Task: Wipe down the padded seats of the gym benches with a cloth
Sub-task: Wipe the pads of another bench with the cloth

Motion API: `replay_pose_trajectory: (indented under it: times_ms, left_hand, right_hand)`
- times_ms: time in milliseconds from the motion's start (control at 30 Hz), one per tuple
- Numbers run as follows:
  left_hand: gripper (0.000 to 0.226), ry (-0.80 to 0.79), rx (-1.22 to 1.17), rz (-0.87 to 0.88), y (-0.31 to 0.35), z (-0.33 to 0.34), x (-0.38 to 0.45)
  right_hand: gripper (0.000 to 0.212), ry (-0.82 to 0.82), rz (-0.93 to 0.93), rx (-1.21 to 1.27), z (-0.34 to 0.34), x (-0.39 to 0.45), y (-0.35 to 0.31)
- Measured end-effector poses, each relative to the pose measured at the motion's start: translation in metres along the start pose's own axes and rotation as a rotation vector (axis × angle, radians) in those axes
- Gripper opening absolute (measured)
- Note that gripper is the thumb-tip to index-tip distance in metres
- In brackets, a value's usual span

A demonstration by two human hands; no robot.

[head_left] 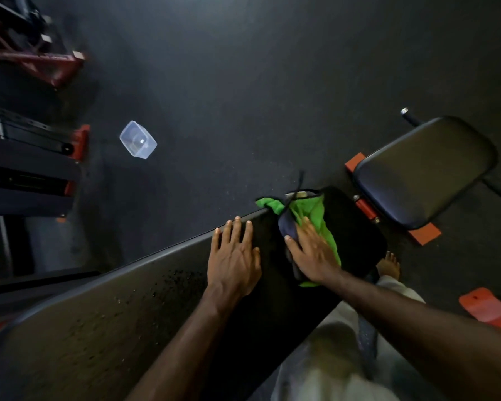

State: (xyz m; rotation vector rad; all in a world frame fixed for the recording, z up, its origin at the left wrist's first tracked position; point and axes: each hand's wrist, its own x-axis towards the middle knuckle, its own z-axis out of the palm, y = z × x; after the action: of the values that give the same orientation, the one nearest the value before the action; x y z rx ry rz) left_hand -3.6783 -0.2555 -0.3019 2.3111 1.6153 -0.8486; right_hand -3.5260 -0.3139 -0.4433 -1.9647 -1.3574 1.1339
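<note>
Here we press our right hand (313,253) flat, fingers spread, on a soft green cloth (315,219) with a dark blue part and a thin dark string. The cloth lies crumpled near the far end of the long bench pad (99,322), and one green corner hangs over the pad's edge. Our hand does not grab the cloth; it just pushes down on it. Our left hand (235,256) rests open and flat on the same pad, just beside the cloth, holding nothing. The pad is black and smooth, with little shiny specks on it. Beyond it sits a smaller seat pad (422,172), black, shiny and rounded at the corners, on orange metal. A clear plastic tub (138,139) stands on the dark, grainy floor (258,82).
</note>
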Motion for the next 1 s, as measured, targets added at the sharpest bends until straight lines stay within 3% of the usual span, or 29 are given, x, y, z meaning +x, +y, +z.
replay_pose_trajectory:
  times_ms: [67, 100, 200, 267, 367, 433, 567, 633, 733, 900, 1000]
  left_hand:
    - [0.065, -0.032, -0.019, 0.008, -0.001, -0.003, 0.003]
    - [0.065, -0.048, -0.026, 0.010, -0.002, -0.004, 0.005]
    - [0.066, -0.061, -0.018, 0.037, -0.005, -0.004, 0.009]
    - [0.066, -0.069, -0.021, 0.041, -0.006, -0.003, 0.011]
    - [0.072, -0.068, 0.030, 0.043, -0.003, 0.001, 0.007]
    - [0.073, -0.062, 0.060, 0.056, -0.001, 0.003, 0.003]
    - [0.072, -0.028, 0.013, 0.109, 0.011, 0.006, -0.008]
    - [0.067, -0.016, -0.025, 0.123, 0.019, 0.009, -0.016]
    - [0.068, -0.040, -0.049, 0.133, 0.030, 0.014, -0.027]
    - [0.069, -0.026, -0.038, 0.118, 0.030, 0.015, -0.042]
    - [0.061, 0.014, -0.041, 0.088, 0.026, 0.011, -0.051]
  right_hand:
    - [0.084, 0.004, 0.094, 0.024, 0.015, -0.017, -0.025]
    - [0.081, -0.036, 0.045, 0.015, 0.018, -0.032, -0.034]
    - [0.061, -0.108, -0.330, -0.001, 0.006, -0.061, -0.019]
    - [0.060, -0.129, -0.405, -0.043, -0.005, -0.047, 0.002]
    - [0.081, -0.053, -0.100, -0.011, 0.002, -0.034, 0.002]
    - [0.086, -0.057, -0.002, -0.004, 0.012, -0.048, -0.022]
    - [0.065, -0.102, -0.294, -0.038, 0.004, -0.088, -0.004]
    - [0.069, -0.094, -0.220, -0.060, -0.004, -0.088, 0.009]
    - [0.077, -0.050, 0.073, -0.020, 0.006, -0.085, -0.009]
    - [0.077, -0.112, -0.134, -0.014, 0.015, -0.118, -0.014]
    - [0.081, -0.116, -0.042, -0.029, 0.002, -0.111, 0.003]
